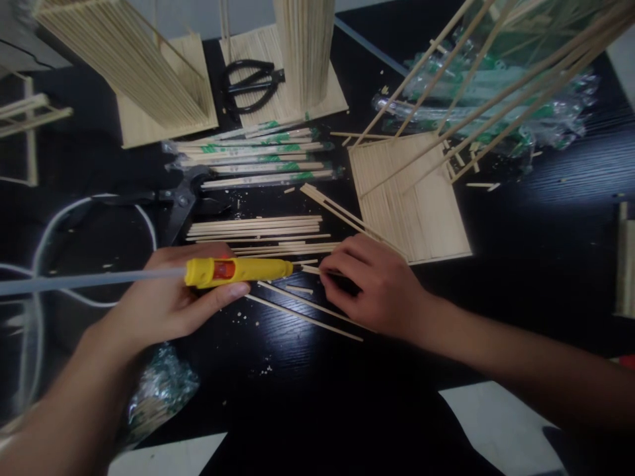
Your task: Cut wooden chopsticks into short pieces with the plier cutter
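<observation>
My left hand (173, 297) is closed around a yellow hot glue gun (248, 271), with a long translucent glue stick (114, 281) running out of its back to the left. The gun's dark nozzle points right, at the end of a thin wooden stick (311, 269) pinched in the fingers of my right hand (377, 284). Whether nozzle and stick touch, I cannot tell. Several loose sticks (258, 228) lie in rows just beyond the gun, and two longer sticks (307, 314) lie slantwise below it.
Behind the hands lie wrapped chopsticks (268, 158), pliers (183, 198) and black-handled scissors (253, 86). Stick-built towers (305, 53) stand at the back. A stick panel (411, 205) with upright sticks is at right, near plastic wrappers (496, 99). A white cable (42, 244) loops at left.
</observation>
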### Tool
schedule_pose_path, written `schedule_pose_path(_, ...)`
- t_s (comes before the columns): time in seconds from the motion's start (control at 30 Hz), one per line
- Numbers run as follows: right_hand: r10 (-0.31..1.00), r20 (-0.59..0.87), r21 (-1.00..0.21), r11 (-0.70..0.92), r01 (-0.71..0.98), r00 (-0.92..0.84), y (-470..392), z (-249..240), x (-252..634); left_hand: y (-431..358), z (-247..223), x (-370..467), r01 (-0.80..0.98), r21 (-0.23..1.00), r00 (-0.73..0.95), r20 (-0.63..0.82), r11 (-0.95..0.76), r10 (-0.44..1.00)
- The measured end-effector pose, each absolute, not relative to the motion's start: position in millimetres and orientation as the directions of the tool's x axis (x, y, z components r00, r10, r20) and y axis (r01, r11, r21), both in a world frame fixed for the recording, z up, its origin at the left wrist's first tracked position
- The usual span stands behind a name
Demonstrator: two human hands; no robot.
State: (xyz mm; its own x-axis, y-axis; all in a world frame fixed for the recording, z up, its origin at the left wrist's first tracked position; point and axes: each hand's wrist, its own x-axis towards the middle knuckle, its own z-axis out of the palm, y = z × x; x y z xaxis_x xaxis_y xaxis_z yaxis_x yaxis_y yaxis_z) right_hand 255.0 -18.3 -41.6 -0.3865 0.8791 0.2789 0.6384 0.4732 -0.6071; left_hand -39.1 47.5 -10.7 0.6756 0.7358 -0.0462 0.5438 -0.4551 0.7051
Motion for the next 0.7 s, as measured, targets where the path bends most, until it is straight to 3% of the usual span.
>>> schedule_pose_path(0.2, 0.882, 0.281, -0.600, 0.468, 0.649, -0.377, -18.3, -41.6, 254.8, 47.5, -9.4, -40.2, 0.579, 0.620, 0.686, -0.018, -0.530, 0.728)
schedule_pose_path(0.7, 0.881, 0.282, -0.601, 0.471, 0.646, -0.380, -18.3, -42.2, 254.7, 45.8, -10.9, -40.8, 0.588, 0.621, 0.678, -0.029, -0.518, 0.735)
